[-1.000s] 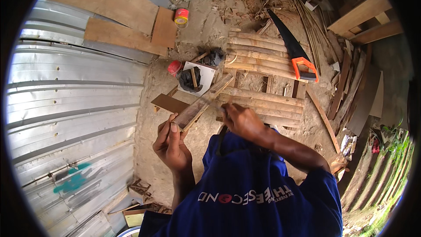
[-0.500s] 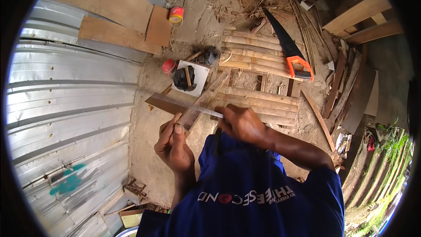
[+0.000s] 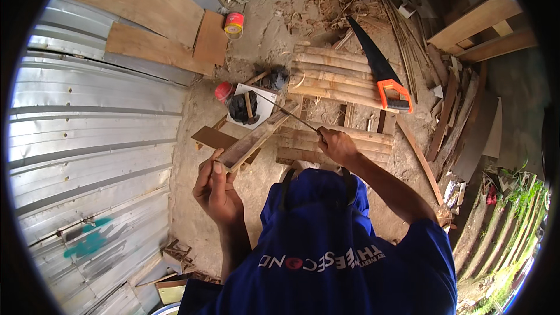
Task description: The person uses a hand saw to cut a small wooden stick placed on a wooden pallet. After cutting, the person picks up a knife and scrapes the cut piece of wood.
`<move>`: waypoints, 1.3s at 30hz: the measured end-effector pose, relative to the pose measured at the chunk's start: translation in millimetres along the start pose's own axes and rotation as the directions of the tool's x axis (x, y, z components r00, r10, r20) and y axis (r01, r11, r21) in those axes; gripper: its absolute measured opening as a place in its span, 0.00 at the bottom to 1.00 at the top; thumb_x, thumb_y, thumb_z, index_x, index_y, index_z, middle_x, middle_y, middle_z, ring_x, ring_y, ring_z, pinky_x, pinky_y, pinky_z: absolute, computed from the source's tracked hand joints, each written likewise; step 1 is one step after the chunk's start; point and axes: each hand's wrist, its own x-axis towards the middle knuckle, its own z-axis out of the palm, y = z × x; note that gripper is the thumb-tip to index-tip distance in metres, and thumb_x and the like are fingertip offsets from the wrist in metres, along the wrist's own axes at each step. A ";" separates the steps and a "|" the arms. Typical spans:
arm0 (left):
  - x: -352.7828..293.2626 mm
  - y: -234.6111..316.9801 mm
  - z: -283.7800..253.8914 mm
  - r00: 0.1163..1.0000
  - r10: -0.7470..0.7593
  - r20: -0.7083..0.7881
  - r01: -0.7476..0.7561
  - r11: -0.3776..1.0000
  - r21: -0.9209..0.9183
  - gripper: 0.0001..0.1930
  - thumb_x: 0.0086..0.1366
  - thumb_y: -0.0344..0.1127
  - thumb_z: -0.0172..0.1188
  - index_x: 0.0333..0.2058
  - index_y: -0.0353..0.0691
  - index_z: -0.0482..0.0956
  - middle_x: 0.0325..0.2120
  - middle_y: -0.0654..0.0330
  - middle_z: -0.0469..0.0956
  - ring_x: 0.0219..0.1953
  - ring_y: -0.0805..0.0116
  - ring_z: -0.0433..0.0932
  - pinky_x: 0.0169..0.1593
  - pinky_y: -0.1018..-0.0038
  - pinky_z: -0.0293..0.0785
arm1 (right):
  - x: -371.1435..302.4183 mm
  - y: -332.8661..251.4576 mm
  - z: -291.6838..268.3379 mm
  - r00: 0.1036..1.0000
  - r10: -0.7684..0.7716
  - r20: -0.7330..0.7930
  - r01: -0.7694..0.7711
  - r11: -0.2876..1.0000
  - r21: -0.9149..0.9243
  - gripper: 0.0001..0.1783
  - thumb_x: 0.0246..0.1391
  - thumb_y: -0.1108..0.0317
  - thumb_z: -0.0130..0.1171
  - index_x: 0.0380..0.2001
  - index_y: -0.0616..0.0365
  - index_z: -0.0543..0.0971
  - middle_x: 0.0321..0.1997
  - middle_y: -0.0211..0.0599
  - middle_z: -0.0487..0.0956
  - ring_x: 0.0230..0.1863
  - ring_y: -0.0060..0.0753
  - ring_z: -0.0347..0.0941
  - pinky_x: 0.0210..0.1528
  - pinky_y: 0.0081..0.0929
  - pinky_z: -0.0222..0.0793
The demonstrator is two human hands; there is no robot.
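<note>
My left hand (image 3: 217, 191) is closed on the near end of a length of split bamboo (image 3: 256, 140), thumb on its rim. The hollow side faces up, and the piece slants away to the right toward the bamboo slats (image 3: 344, 134). In my right hand (image 3: 339, 148), closed around its handle end, is a long knife (image 3: 291, 115). Its blade shows as a thin dark line, edge-on, pointing far and left across the far part of the split bamboo. I cannot tell whether blade and bamboo touch. The handle is hidden by my fingers.
An orange-handled saw (image 3: 382, 67) lies on the slatted bamboo bench (image 3: 332, 76). Left of it, a wooden-handled tool (image 3: 249, 105) rests on a black bag over a white board (image 3: 265, 102). A corrugated metal wall (image 3: 99, 134) stands left; planks (image 3: 455, 116) lean right.
My right hand has moved right and slightly away with the knife, whose blade has turned from broadside to edge-on. My left hand and the split bamboo have shifted slightly left.
</note>
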 end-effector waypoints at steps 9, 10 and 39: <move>21.4 -11.0 -23.8 1.000 -0.001 0.016 0.000 0.998 0.058 0.22 0.73 0.44 0.41 0.54 0.32 0.69 0.53 0.46 0.72 0.56 0.53 0.73 0.52 0.56 0.77 | 2.7 0.5 8.7 0.943 0.281 -0.177 -0.231 0.939 0.255 0.17 0.54 0.56 0.60 0.29 0.62 0.75 0.21 0.50 0.76 0.24 0.49 0.76 0.29 0.44 0.74; 21.9 -12.5 -28.3 1.000 0.010 -0.019 -0.008 0.998 0.068 0.22 0.72 0.44 0.40 0.53 0.32 0.70 0.53 0.46 0.72 0.55 0.52 0.73 0.52 0.56 0.78 | 3.4 -10.8 8.6 0.926 0.345 -0.155 -0.269 0.890 0.368 0.19 0.54 0.55 0.61 0.26 0.62 0.75 0.17 0.48 0.74 0.20 0.44 0.74 0.26 0.41 0.73; 56.2 -59.7 60.7 0.911 0.008 0.413 -0.030 0.998 0.046 0.24 0.73 0.47 0.47 0.55 0.32 0.69 0.46 0.54 0.78 0.46 0.65 0.77 0.50 0.71 0.73 | 7.5 -168.8 -81.8 0.780 0.003 -0.626 0.426 0.730 0.535 0.19 0.57 0.67 0.64 0.49 0.66 0.75 0.26 0.31 0.81 0.24 0.12 0.71 0.24 0.16 0.67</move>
